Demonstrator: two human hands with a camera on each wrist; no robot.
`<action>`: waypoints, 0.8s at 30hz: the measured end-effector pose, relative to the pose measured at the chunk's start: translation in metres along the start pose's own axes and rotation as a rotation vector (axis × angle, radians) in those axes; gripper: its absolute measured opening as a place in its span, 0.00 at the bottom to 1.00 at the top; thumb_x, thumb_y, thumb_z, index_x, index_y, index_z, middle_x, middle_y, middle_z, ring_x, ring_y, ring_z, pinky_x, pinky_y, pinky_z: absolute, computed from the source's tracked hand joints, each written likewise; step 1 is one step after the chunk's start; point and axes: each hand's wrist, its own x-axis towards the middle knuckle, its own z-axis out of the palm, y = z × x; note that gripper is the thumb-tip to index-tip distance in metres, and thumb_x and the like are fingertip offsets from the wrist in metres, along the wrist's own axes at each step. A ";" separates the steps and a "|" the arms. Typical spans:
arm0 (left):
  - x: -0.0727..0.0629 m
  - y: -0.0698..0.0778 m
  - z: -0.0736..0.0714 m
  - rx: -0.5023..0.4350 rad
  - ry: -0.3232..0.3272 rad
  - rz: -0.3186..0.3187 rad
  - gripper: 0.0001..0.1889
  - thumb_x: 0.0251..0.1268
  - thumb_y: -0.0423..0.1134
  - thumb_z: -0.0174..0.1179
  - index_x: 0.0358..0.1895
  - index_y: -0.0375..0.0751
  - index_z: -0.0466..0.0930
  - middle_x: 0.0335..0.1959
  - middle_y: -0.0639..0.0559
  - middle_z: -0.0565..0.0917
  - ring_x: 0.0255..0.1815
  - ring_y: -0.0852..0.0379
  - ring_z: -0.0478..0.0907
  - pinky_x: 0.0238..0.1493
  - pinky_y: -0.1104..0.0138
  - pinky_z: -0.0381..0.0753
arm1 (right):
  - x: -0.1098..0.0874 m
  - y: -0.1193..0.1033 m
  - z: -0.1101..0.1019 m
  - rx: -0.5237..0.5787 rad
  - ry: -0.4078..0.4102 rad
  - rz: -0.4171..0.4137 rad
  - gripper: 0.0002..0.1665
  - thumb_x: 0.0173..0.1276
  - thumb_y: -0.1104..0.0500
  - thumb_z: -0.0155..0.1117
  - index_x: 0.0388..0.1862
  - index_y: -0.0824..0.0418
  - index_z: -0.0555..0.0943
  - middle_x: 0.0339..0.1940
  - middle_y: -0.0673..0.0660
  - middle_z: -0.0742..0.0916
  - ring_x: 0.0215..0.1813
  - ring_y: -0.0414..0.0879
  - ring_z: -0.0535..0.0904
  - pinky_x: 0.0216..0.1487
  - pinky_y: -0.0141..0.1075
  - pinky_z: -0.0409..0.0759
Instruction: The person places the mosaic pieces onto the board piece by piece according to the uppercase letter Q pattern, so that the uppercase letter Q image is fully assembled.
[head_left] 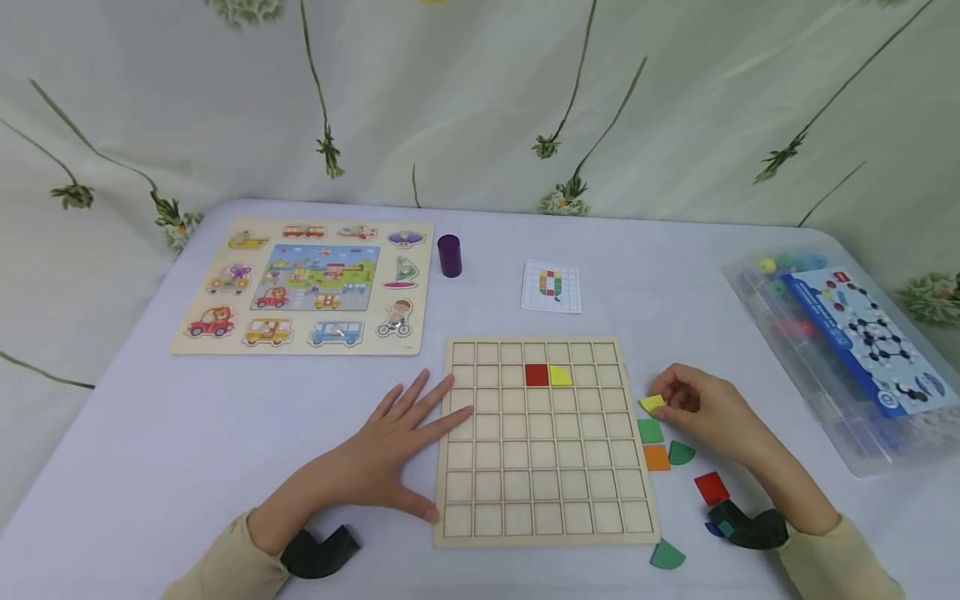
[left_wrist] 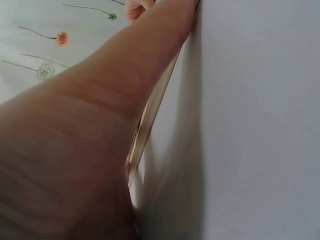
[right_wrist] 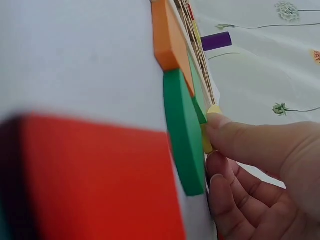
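A wooden grid board (head_left: 540, 454) lies in the middle of the table, with a red square (head_left: 536, 375) and a yellow quarter-circle tile (head_left: 560, 376) side by side in its upper rows. My left hand (head_left: 390, 458) is spread flat, its fingertips on the board's left edge. Beyond the right edge, my right hand (head_left: 697, 408) pinches a yellow tile (head_left: 651, 404) between thumb and fingers; the right wrist view shows the thumb (right_wrist: 240, 137) covering part of it. Just below it are a green square (head_left: 650, 431), an orange square (head_left: 657, 457) and a green quarter-circle (head_left: 682, 452).
A red square (head_left: 711, 488) and another green quarter-circle (head_left: 667, 555) lie lower right. A pattern card (head_left: 551, 286) and a purple cylinder (head_left: 450, 256) stand behind the board. A picture puzzle (head_left: 300, 343) lies back left, a clear plastic case (head_left: 840, 417) on the right.
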 end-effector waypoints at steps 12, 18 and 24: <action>0.001 -0.001 -0.002 -0.001 -0.009 0.002 0.59 0.36 0.74 0.62 0.75 0.53 0.48 0.75 0.48 0.35 0.72 0.44 0.23 0.64 0.43 0.30 | -0.001 0.001 -0.005 0.029 -0.031 -0.016 0.10 0.57 0.68 0.69 0.32 0.58 0.77 0.27 0.50 0.80 0.31 0.45 0.75 0.34 0.30 0.75; 0.001 -0.001 -0.003 0.002 -0.006 0.006 0.59 0.37 0.73 0.63 0.75 0.53 0.48 0.75 0.48 0.34 0.72 0.44 0.23 0.64 0.43 0.30 | 0.009 -0.012 -0.007 0.123 -0.043 -0.093 0.08 0.59 0.70 0.66 0.32 0.60 0.78 0.29 0.51 0.83 0.29 0.45 0.77 0.34 0.29 0.77; 0.000 0.000 -0.003 -0.007 -0.007 0.007 0.59 0.38 0.72 0.64 0.75 0.51 0.48 0.75 0.47 0.34 0.72 0.43 0.23 0.64 0.43 0.30 | 0.036 -0.039 0.001 0.289 -0.132 -0.172 0.13 0.63 0.74 0.59 0.47 0.67 0.78 0.31 0.58 0.83 0.30 0.50 0.80 0.35 0.34 0.80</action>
